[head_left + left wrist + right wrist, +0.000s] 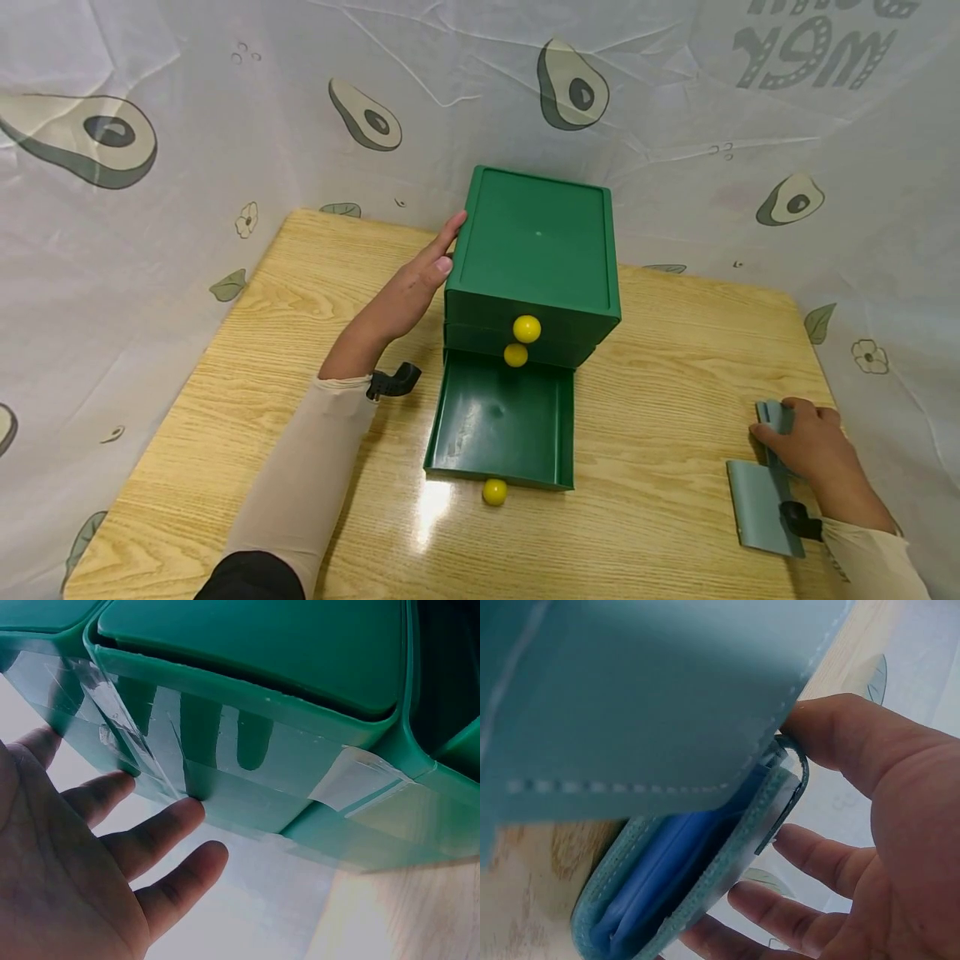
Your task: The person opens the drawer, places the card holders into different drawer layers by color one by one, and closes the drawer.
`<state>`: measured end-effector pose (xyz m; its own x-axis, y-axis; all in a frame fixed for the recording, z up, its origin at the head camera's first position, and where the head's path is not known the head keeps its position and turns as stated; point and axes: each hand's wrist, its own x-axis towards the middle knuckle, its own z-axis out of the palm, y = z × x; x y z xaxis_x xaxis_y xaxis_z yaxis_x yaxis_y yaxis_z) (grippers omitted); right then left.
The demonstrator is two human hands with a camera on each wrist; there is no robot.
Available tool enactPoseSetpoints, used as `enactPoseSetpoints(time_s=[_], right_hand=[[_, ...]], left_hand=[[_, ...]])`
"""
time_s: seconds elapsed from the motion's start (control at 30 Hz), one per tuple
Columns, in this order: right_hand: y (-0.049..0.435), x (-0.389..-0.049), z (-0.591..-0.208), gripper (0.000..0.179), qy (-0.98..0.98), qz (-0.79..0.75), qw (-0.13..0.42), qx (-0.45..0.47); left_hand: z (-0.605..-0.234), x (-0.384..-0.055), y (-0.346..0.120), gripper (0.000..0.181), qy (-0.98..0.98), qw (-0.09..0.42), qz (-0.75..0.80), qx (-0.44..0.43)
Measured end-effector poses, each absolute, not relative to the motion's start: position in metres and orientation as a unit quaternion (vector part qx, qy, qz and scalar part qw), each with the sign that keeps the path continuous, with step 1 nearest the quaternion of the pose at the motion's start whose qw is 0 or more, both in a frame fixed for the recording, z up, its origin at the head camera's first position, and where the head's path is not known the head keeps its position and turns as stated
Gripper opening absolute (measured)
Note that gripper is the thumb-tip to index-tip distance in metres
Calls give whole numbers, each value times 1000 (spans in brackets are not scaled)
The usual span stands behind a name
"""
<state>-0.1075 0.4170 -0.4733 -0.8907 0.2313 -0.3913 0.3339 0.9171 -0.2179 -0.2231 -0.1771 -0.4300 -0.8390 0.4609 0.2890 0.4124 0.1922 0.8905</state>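
Observation:
A green drawer unit with yellow ball knobs stands on the table. Its bottom drawer is pulled out and shows a bare floor. My left hand touches the unit's left side with extended fingers; in the left wrist view those fingers lie along its taped wall. Far to the right, my right hand grips a grey-teal wallet by its far part. Up close, the wallet has white stitching, a blue lining and a thin strap between thumb and fingers.
The wooden table spreads between the drawer unit and the wallet. Behind it hangs a pale sheet printed with avocados. A yellow knob juts from the front of the pulled-out drawer.

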Motion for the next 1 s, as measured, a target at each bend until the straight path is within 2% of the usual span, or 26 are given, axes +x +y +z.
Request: enactPoseSetpoints(time_s=[1.0], right_hand=[[410,-102,-457,92,979,-121,120,113]], left_hand=[[-428,-222,-177,84,769,18,569,290]])
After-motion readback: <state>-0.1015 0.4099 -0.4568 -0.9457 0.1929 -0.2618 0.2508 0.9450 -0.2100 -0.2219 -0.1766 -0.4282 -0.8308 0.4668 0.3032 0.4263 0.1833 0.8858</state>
